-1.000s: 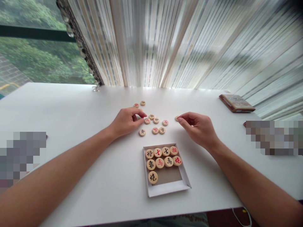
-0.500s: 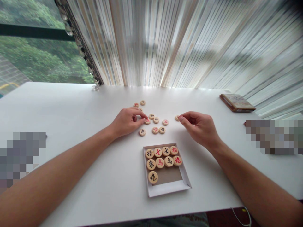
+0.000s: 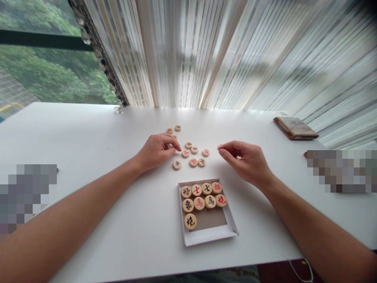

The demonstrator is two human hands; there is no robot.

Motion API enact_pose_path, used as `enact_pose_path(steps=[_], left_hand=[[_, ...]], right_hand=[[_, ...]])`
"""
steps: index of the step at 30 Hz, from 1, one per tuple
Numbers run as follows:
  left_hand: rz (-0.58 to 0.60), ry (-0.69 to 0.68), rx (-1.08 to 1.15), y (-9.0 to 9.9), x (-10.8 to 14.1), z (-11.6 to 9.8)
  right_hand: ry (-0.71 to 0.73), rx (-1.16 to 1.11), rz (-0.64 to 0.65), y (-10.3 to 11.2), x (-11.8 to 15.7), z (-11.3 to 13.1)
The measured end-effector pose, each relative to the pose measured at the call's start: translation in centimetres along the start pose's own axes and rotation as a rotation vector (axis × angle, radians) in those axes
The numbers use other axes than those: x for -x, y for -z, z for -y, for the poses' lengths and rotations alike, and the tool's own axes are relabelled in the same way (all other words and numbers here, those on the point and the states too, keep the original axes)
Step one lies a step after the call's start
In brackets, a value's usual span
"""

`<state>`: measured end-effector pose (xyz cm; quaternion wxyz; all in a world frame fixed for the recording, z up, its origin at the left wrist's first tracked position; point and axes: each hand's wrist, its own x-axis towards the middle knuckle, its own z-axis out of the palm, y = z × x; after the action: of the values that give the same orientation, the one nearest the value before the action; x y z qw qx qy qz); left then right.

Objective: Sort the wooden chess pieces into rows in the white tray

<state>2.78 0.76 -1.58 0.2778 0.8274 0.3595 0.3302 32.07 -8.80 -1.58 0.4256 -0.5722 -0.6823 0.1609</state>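
Note:
My left hand point(image 3: 161, 151) rests on the table with curled fingers, its index fingertip and thumb slightly apart. Just right of its fingertips lies a red-marked xiangqi piece point(image 3: 185, 153), with nothing visible between the fingers. My right hand point(image 3: 244, 160) has its thumb and index finger closed at a pale xiangqi piece point(image 3: 220, 146), mostly hidden behind the fingertips. A small pale edge point(image 3: 238, 157) shows under that hand's curled fingers. Below the hands sits a shallow white box point(image 3: 206, 236), holding two full rows of pieces and a black-marked piece point(image 3: 190, 221) in the third row.
Several loose pieces lie between my hands, including a black-marked one point(image 3: 177, 165) and a red-marked one point(image 3: 205, 152). More lie beyond my left hand, near another piece point(image 3: 177, 128). A brown flat box point(image 3: 295, 128) is at the far right. Striped curtains point(image 3: 188, 55) hang behind the table.
The red-marked piece by my left hand has moved slightly right and nearer, and my left fingertips have come off it. My right fingers have shifted a little left over the pale piece.

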Motion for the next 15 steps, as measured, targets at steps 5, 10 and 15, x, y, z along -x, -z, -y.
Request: enact_pose_path(steps=[5, 10, 15], left_hand=[[-0.078, 0.075, -0.022, 0.2, 0.0, -0.1], [-0.256, 0.141, 0.011, 0.2, -0.1, -0.1], [-0.449, 0.188, -0.071, 1.3, -0.8, 1.1]], right_hand=[[-0.057, 0.062, -0.068, 0.5, -0.3, 0.7], [-0.112, 0.037, -0.267, 2.0, -1.4, 0.1], [-0.168, 0.075, -0.347, 3.8, -2.7, -2.1]])
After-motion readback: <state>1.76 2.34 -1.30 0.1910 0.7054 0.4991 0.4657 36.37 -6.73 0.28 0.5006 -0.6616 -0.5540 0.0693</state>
